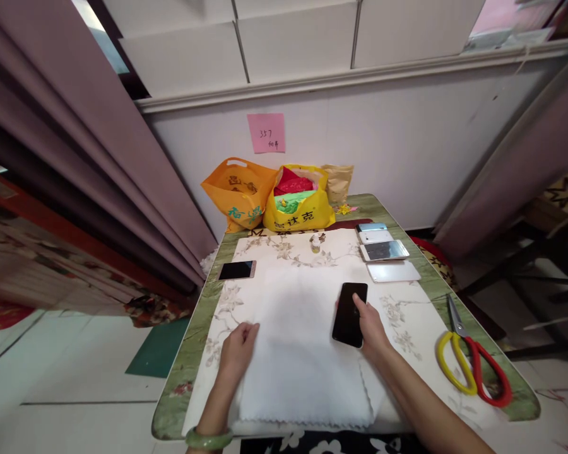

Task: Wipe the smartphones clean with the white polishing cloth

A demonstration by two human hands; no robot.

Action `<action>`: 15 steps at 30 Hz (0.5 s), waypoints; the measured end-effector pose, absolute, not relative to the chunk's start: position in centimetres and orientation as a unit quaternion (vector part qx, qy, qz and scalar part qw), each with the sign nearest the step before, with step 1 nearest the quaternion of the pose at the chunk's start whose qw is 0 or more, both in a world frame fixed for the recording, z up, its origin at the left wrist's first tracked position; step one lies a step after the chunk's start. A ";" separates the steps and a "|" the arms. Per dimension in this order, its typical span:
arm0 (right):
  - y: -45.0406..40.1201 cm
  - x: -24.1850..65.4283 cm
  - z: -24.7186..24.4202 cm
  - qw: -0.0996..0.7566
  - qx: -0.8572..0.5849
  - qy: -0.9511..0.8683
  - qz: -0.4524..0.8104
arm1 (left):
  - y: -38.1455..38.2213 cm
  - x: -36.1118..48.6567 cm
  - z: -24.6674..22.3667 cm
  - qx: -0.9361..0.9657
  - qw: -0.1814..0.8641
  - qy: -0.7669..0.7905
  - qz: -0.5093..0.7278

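My right hand (370,321) grips a black smartphone (348,318) above the right part of a white cloth (307,378). Its thumb lies across the dark screen. At the cloth's left edge rests my left hand (239,347), its fingers curled in together, with nothing visible in them. The cloth has a scalloped front edge and lies flat on a flower-patterned white cover. Another phone (237,270), dark screen up, lies further back on the left. Several more phones form a column at the right, among them a white one (394,271) and one with a reflective screen (384,251).
Large scissors (462,334) with yellow and red handles lie at the right edge. Behind the cloth stands a small bottle (316,244). An orange bag (236,189), a stuffed yellow bag (319,214) and a tan pouch (339,184) line the table's back, before the wall.
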State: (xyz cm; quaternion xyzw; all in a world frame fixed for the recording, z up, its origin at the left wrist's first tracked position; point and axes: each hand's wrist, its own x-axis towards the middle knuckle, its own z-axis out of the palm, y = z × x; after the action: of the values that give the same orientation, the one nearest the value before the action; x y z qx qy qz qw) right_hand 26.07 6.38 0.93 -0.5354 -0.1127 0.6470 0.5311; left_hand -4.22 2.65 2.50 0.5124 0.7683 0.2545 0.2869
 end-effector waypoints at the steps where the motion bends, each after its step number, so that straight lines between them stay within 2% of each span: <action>1: 6.7 26.2 1.1 0.508 -0.552 -0.146 0.645 | 2.2 -4.3 2.8 0.509 0.298 0.768 0.249; 5: 8.3 25.9 1.1 0.415 -0.562 -0.314 0.643 | -0.4 -5.1 3.3 0.486 0.370 0.767 0.197; 9: 10.0 25.0 0.9 0.363 -0.586 -0.500 0.524 | -3.0 -5.9 3.5 0.462 0.472 0.736 0.149; 12: 11.0 25.0 1.2 0.352 -0.582 -0.575 0.455 | -3.5 -5.8 4.5 0.485 0.493 0.695 0.198; 15: 11.8 25.8 1.6 0.354 -0.535 -0.608 0.468 | -2.8 -4.7 5.9 0.484 0.486 0.662 0.302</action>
State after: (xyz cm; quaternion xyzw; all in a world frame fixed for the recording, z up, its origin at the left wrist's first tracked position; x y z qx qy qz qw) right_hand 25.77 11.78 1.62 -0.5353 -0.6078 0.4675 0.3541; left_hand -4.73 -2.85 5.89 0.4840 0.6619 0.3024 0.4859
